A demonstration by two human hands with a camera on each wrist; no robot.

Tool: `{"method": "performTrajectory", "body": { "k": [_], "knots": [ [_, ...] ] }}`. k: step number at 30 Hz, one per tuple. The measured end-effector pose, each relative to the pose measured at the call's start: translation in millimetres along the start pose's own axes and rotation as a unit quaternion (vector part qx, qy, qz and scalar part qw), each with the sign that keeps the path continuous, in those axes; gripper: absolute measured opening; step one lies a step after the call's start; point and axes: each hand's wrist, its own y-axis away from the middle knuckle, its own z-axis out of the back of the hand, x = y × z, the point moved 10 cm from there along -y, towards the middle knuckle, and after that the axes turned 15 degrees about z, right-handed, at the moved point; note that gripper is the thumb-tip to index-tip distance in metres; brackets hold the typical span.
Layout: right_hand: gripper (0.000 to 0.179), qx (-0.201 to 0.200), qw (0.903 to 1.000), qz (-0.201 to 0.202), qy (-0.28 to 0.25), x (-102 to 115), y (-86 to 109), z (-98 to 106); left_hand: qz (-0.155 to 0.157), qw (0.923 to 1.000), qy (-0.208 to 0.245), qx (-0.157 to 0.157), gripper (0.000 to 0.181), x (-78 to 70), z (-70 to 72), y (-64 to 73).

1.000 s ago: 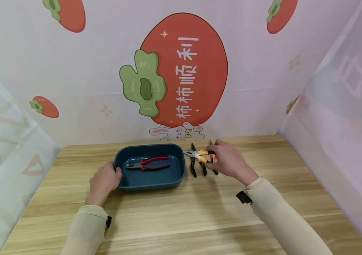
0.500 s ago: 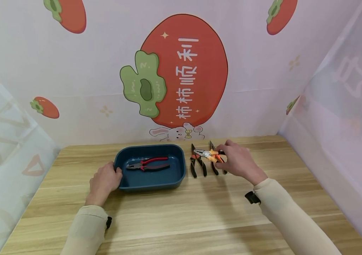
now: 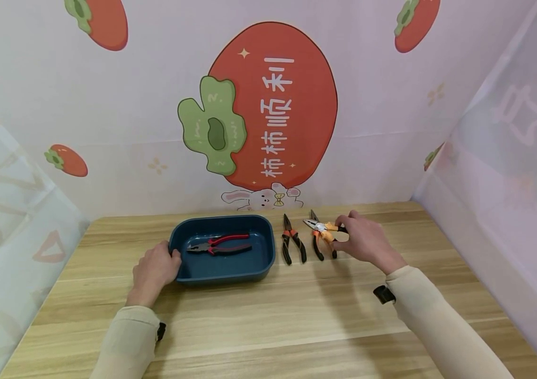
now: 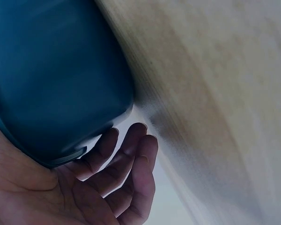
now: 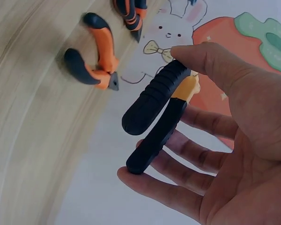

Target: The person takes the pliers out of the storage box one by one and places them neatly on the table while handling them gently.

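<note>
My left hand (image 3: 156, 267) grips the left end of a dark blue plastic bin (image 3: 225, 276); in the left wrist view the palm is against the rim and the curled fingers (image 4: 117, 164) are by the outer wall. Inside the bin lie red-and-black pliers (image 3: 221, 245). My right hand (image 3: 365, 239) holds yellow-and-black combination pliers (image 3: 322, 230), jaws pointing left, above orange-and-black needle-nose pliers (image 3: 316, 241) on the table. In the right wrist view, the thumb and fingers are on the held pliers' black handles (image 5: 157, 98).
Between the bin and the right hand, another pair of black-and-orange pliers (image 3: 292, 239) lies on the wooden table (image 3: 268, 326), tips toward the back. A white printed cloth wall (image 3: 372, 158) stands behind the table, with cloth sides left and right.
My right hand has moved to the right with the yellow-and-black pliers, uncovering more of the pliers beneath. My left hand and the bin have stayed in place.
</note>
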Motion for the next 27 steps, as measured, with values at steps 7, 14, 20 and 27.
{"method": "performTrajectory", "body": {
  "k": [7,14,20,27],
  "knots": [
    [0.046,0.009,0.9991,-0.037,-0.017,-17,5.6,-5,-0.002,1.0,-0.001,0.0,0.04,-0.3,0.5,0.0],
    [0.049,0.019,0.9958,-0.082,-0.036,-33,10.6,-10,0.0,1.0,0.001,0.001,0.038,0.1,0.7,0.6],
    [0.04,0.023,0.9897,-0.128,-0.061,-46,15.1,-17,-0.001,1.0,0.001,0.001,0.037,0.3,0.5,0.0],
    [0.05,0.022,0.9878,-0.141,-0.063,-55,15.2,-25,0.001,1.0,0.001,0.002,0.04,1.0,-0.6,-0.7]
  ]
}}
